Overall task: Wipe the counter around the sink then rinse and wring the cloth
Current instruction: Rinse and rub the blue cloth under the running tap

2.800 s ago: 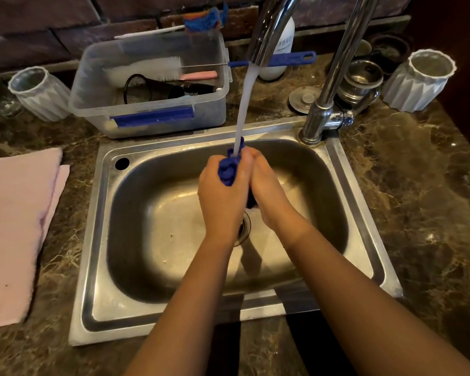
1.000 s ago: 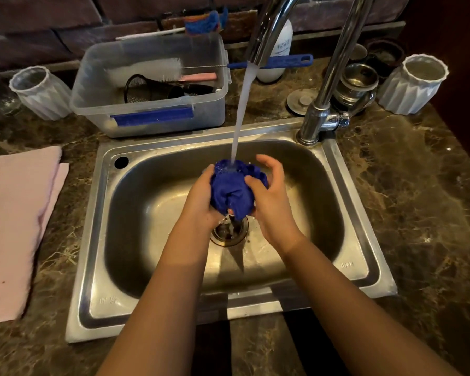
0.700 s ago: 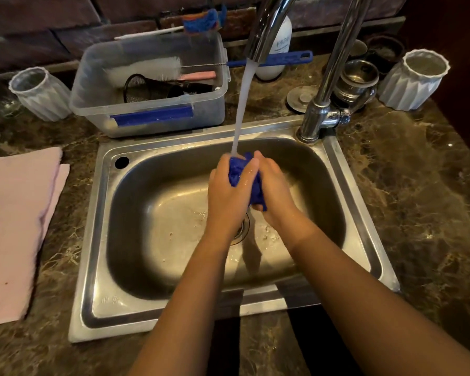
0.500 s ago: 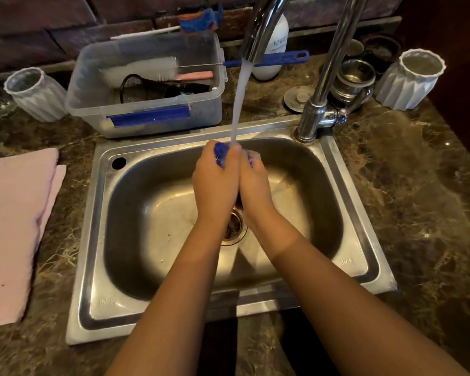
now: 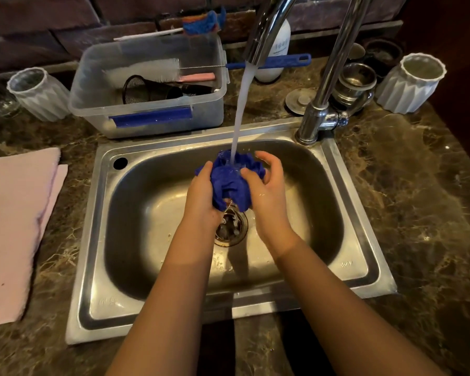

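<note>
Well to the left of both hands, a folded pink towel (image 5: 14,226) lay flat on the dark marbled counter (image 5: 418,213). Beyond it, farther from the person, stood a white ribbed cup (image 5: 37,93), and just right of that a clear plastic tub (image 5: 147,88) sat on the counter behind the sink (image 5: 92,267), holding a white bottle brush (image 5: 144,70) and a black mesh strainer (image 5: 136,89).

The left hand (image 5: 201,196) was over the basin, fingers curled and closed on the left side of the blue cloth (image 5: 229,183). The cloth was bunched into a loose wad between the two hands, held above the drain (image 5: 231,226), which showed directly beneath and between the wrists. A stream of water (image 5: 240,112) fell from the faucet spout (image 5: 266,28) straight onto the top of the wad. The right hand (image 5: 269,191) gripped the cloth's right side with thumb pressed to the fabric; its upper fingers (image 5: 266,158) were partly spread, cupped around the cloth's far edge.

Beyond the hands, a white bottle (image 5: 277,55) stood behind the spout. To the right of the right hand, the faucet base (image 5: 314,123) rose from the sink's back corner. Behind it sat a metal cup (image 5: 356,82), and farther right a second white ribbed cup (image 5: 413,82) stood on the counter.
</note>
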